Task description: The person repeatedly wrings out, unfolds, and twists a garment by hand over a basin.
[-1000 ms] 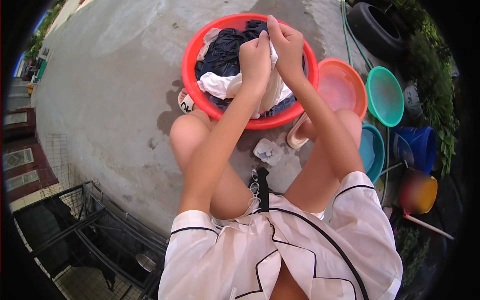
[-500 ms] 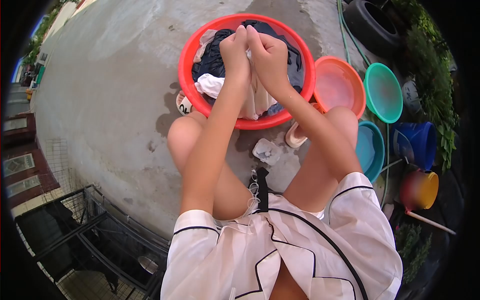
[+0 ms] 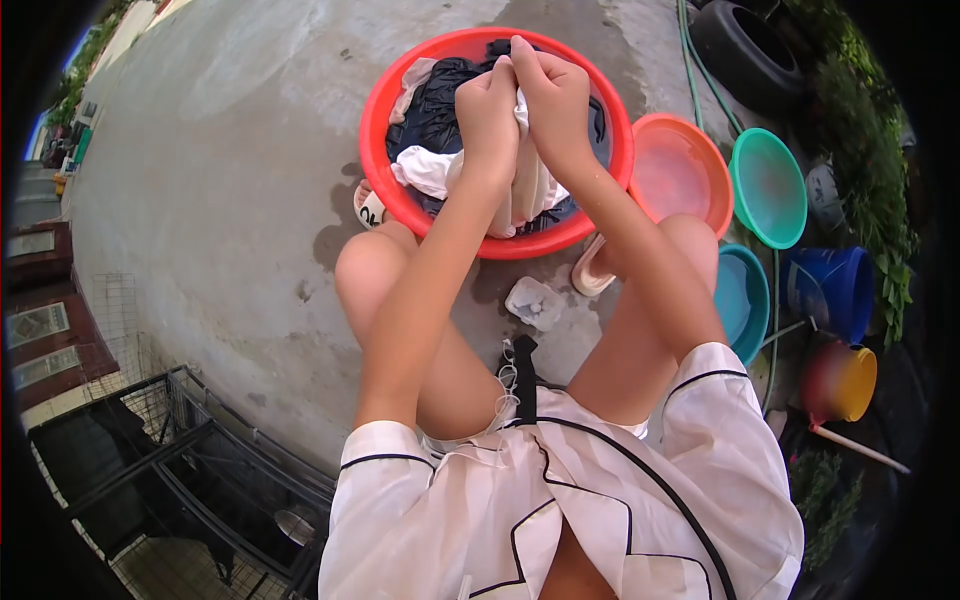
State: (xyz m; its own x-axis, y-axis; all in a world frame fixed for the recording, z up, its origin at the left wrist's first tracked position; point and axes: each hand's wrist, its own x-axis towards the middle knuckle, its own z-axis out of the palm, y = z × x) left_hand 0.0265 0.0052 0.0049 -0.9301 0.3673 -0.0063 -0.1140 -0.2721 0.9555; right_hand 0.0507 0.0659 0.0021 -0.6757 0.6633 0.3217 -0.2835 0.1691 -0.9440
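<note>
A large red basin [image 3: 378, 170] holds water with dark and white clothes in it. Above its middle my left hand [image 3: 487, 122] and my right hand [image 3: 555, 105] are side by side, both closed on a white cloth [image 3: 530, 190]. The cloth hangs from between them down to the near part of the basin. Left of it, another white piece [image 3: 425, 170] lies bunched up, next to black clothing [image 3: 437, 105]. The fingertips are mostly turned away from view.
At the right are an orange basin [image 3: 680, 175], a green basin [image 3: 768, 188], a teal basin [image 3: 738, 305], a blue bucket [image 3: 828, 290], a hose [image 3: 692, 80] and a tire [image 3: 745, 55]. A small white container [image 3: 535, 303] sits between my feet.
Both hands moved left and nearer each other, then back a little to the right, still gripping the white cloth. The cloth's hanging part has shifted with them.
</note>
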